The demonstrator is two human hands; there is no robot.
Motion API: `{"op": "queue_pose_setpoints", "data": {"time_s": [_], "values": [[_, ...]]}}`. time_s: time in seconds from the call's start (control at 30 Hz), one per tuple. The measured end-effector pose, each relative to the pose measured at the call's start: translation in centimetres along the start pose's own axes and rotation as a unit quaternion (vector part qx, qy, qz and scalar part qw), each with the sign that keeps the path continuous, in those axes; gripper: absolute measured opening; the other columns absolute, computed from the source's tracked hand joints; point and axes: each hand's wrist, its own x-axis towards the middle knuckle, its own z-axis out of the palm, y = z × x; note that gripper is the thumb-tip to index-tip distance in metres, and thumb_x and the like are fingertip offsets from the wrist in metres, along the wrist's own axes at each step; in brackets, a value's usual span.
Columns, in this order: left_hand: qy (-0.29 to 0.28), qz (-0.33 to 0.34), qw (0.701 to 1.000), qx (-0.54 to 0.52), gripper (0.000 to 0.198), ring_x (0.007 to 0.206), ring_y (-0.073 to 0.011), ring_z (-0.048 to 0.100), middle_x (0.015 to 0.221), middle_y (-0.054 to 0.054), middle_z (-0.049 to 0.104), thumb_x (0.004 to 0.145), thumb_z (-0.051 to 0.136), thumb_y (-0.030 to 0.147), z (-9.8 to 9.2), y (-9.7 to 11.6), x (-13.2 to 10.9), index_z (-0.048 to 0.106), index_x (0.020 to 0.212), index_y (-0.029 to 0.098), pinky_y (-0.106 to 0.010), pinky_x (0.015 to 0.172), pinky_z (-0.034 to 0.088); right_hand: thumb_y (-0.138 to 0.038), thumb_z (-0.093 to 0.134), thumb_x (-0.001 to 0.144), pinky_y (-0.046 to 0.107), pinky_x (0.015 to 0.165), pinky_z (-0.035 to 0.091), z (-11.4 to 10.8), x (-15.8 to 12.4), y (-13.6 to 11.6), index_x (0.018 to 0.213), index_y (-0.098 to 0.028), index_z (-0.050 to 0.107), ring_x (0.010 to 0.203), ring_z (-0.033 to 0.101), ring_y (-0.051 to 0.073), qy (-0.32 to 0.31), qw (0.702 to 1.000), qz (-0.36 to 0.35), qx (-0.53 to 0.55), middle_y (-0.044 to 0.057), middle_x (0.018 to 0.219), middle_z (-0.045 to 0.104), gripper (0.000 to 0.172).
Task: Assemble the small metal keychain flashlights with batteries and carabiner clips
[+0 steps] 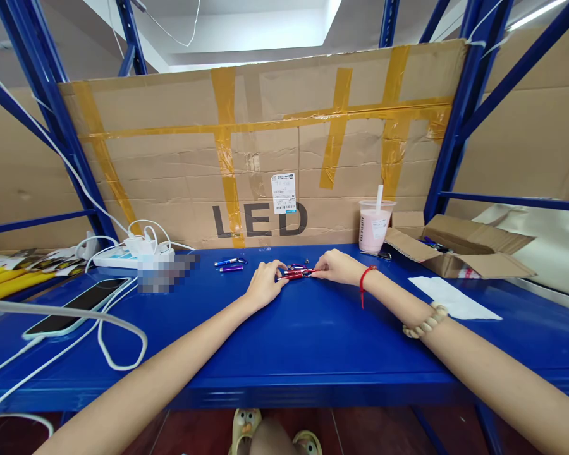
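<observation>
My left hand (264,284) rests low over the blue tabletop, its thumb and fingers pinched on the left end of a slim red keychain flashlight (293,274). At the flashlight's right end, the fingertips of my right hand (337,268) are closed on what looks like its clip; the small parts there are hard to make out. More small red and dark pieces lie just behind, partly hidden by my fingers. Left of my left hand lie a blue keychain flashlight with a clip (230,261) and a short purple tube (231,269).
A pink drink cup (372,230) stands at the back right, beside an open cardboard box (455,246). White paper (452,297) lies nearer. On the left are a phone (78,308), white cables and a power strip (118,256). A cardboard sheet (180,170) stands behind.
</observation>
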Motion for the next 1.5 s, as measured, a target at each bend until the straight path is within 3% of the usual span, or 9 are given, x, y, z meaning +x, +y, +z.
{"op": "queue_pose_setpoints", "data": {"time_s": [0.23, 0.4, 0.57, 0.63, 0.77, 0.93, 1.2, 1.33, 1.5], "values": [[0.038, -0.027, 0.995, 0.093, 0.025, 0.093, -0.0242, 0.046, 0.093, -0.006, 0.058, 0.075, 0.055, 0.02, -1.1, -0.4, 0.3, 0.055, 0.099, 0.019, -0.034, 0.079, 0.036, -0.037, 0.064, 0.068, 0.022, 0.051, 0.039, -0.8, -0.3, 0.0, 0.075, -0.021, 0.07, 0.063, 0.06, 0.015, 0.036, 0.997, 0.066, -0.013, 0.001, 0.069, 0.067, 0.018], [0.065, -0.104, 0.959, 0.254, 0.033, 0.106, -0.0306, 0.041, 0.112, -0.016, 0.051, 0.08, 0.044, 0.017, -3.3, -2.6, 0.9, 0.052, 0.111, 0.012, -0.039, 0.088, 0.03, -0.048, 0.063, 0.065, 0.023, 0.054, 0.04, -0.9, -0.4, -0.6, 0.081, -0.021, 0.069, 0.072, 0.061, 0.016, 0.113, 0.988, 0.104, -0.007, 0.001, 0.077, 0.068, 0.031], [0.023, -0.214, 0.933, 0.289, 0.061, 0.12, -0.0383, 0.03, 0.13, -0.02, 0.038, 0.079, 0.045, 0.051, -4.9, -6.3, 1.2, 0.041, 0.126, 0.012, -0.044, 0.094, 0.027, -0.048, 0.056, 0.071, 0.024, 0.054, 0.035, -1.0, -0.6, -1.5, 0.081, -0.025, 0.069, 0.076, 0.06, 0.016, 0.14, 0.985, 0.1, -0.018, -0.002, 0.08, 0.067, 0.029], [-0.012, -0.23, 0.936, 0.267, 0.06, 0.119, -0.0371, 0.035, 0.127, -0.019, 0.043, 0.081, 0.037, 0.055, -5.2, -7.4, 1.3, 0.044, 0.124, 0.014, -0.044, 0.093, 0.029, -0.047, 0.055, 0.072, 0.024, 0.054, 0.034, -1.0, -0.7, -1.7, 0.081, -0.025, 0.069, 0.077, 0.059, 0.015, 0.154, 0.984, 0.09, -0.019, -0.002, 0.081, 0.067, 0.027], [-0.043, -0.172, 0.952, 0.248, 0.039, 0.107, -0.0296, 0.048, 0.114, -0.015, 0.053, 0.086, 0.038, 0.038, -5.1, -8.2, 1.7, 0.05, 0.117, 0.017, -0.038, 0.087, 0.037, -0.046, 0.053, 0.074, 0.023, 0.053, 0.032, -1.0, -0.7, -1.7, 0.08, -0.025, 0.068, 0.076, 0.059, 0.014, 0.167, 0.982, 0.084, -0.017, -0.002, 0.081, 0.066, 0.026], [-0.024, -0.091, 0.972, 0.216, 0.029, 0.104, -0.0234, 0.05, 0.107, -0.01, 0.056, 0.082, 0.044, 0.014, -4.3, -7.7, 2.1, 0.057, 0.107, 0.02, -0.031, 0.085, 0.04, -0.043, 0.053, 0.074, 0.023, 0.053, 0.031, -0.7, -0.6, -1.6, 0.078, -0.026, 0.068, 0.075, 0.059, 0.015, 0.157, 0.984, 0.08, -0.02, -0.002, 0.08, 0.066, 0.024], [0.046, -0.03, 0.987, 0.15, 0.016, 0.095, -0.0223, 0.053, 0.095, -0.008, 0.057, 0.081, 0.05, 0.016, -3.7, -6.5, 1.9, 0.06, 0.093, 0.017, -0.034, 0.084, 0.041, -0.043, 0.053, 0.075, 0.023, 0.053, 0.032, -0.6, -0.6, -1.5, 0.078, -0.026, 0.068, 0.074, 0.058, 0.014, 0.158, 0.984, 0.079, -0.017, -0.003, 0.079, 0.066, 0.022], [0.117, 0.07, 0.989, 0.063, 0.017, 0.092, -0.0184, 0.054, 0.096, -0.007, 0.054, 0.084, 0.044, 0.016, -3.5, -4.9, 1.7, 0.055, 0.097, 0.017, -0.031, 0.084, 0.042, -0.043, 0.051, 0.078, 0.023, 0.054, 0.035, -0.2, -0.7, -1.8, 0.093, -0.027, 0.065, 0.069, 0.058, 0.012, 0.179, 0.983, 0.03, 0.022, -0.002, 0.087, 0.064, 0.026], [0.07, 0.227, 0.971, -0.031, 0.016, 0.09, -0.0156, 0.052, 0.095, -0.005, 0.052, 0.086, 0.041, 0.019, -2.8, -0.9, 0.5, 0.052, 0.098, 0.018, -0.028, 0.082, 0.041, -0.048, 0.057, 0.074, 0.024, 0.063, 0.043, 0.9, -0.5, -2.7, 0.122, -0.027, 0.047, 0.063, 0.056, 0.008, 0.15, 0.972, -0.087, 0.161, 0.003, 0.11, 0.057, 0.054]]}}
